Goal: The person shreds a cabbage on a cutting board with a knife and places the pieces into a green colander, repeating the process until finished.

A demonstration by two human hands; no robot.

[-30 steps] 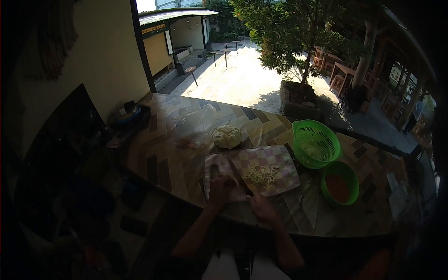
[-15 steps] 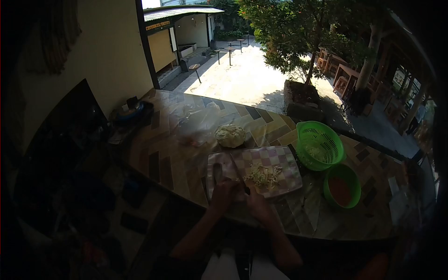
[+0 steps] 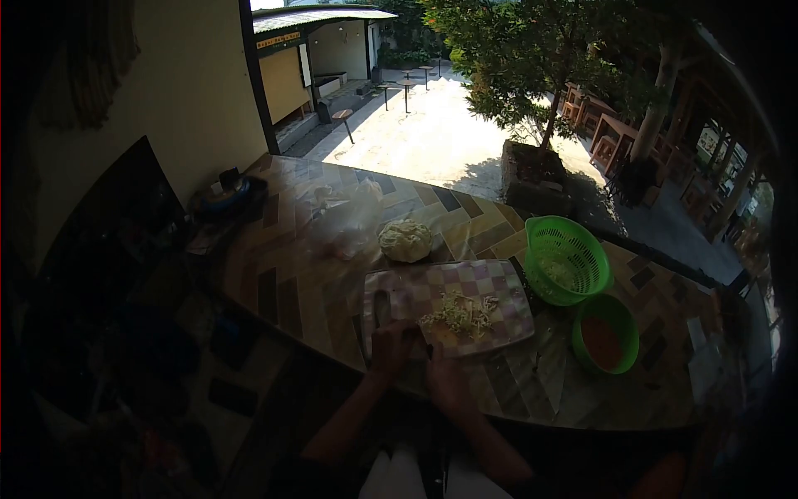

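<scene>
Head view — right hand [image 3: 446, 382] round knife [image 3: 431, 352]

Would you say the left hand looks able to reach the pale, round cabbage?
Probably yes: nothing tall stands between the left hand and cabbage, just the flat, pale checkered cutting board.

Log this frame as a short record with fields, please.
Left hand: at the near left of the checkered rectangular cutting board; grip unclear
Right hand: closed around a slim dark handle, the rest hard to make out
On board: thin pale shredded pieces
Beyond board: pale round cabbage-like head
Right of board: green perforated plastic colander holding pale shreds; nearer, green round bowl with orange contents
</scene>
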